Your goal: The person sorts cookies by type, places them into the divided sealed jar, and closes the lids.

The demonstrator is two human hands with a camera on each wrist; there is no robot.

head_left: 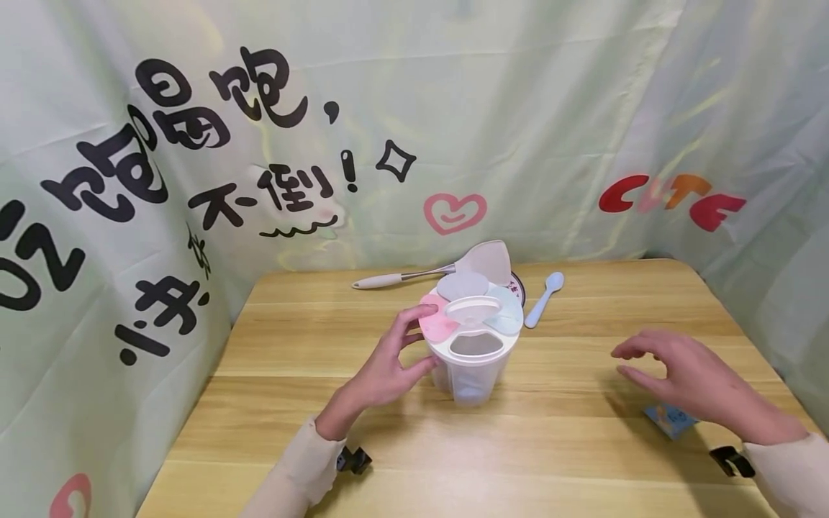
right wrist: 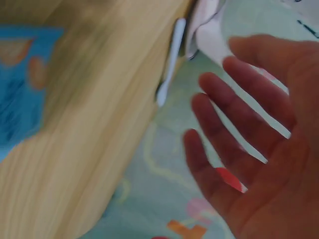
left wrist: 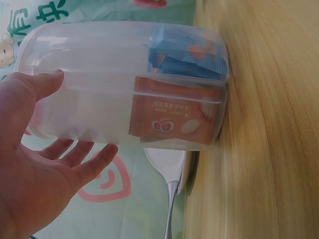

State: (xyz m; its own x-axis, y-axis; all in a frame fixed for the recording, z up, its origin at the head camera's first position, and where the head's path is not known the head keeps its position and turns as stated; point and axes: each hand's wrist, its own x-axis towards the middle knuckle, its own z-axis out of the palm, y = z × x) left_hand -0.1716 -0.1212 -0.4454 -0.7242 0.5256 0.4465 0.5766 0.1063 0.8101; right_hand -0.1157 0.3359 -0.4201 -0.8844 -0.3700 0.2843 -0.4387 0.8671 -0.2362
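Observation:
A clear plastic container (head_left: 476, 381) with a lid in pink, pale blue and grey sections stands upright on the table. My left hand (head_left: 388, 360) grips its left side near the top, with the thumb on the near wall. Through the walls, the left wrist view shows a brown snack packet (left wrist: 174, 112) and blue packets (left wrist: 187, 55) in separate compartments. The lid's front section has its opening uncovered. My right hand (head_left: 693, 374) hovers at the right, fingers relaxed and holding nothing. Beneath it a blue packet (head_left: 672, 419) lies on the table, partly hidden by the hand.
Behind the container lies a spatula (head_left: 488, 260) with a pale handle, over a round dark-rimmed item (head_left: 517, 289) that is mostly hidden. A light blue spoon (head_left: 544, 301) lies to their right. A printed cloth (head_left: 550, 144) hangs behind the wooden table (head_left: 291, 345).

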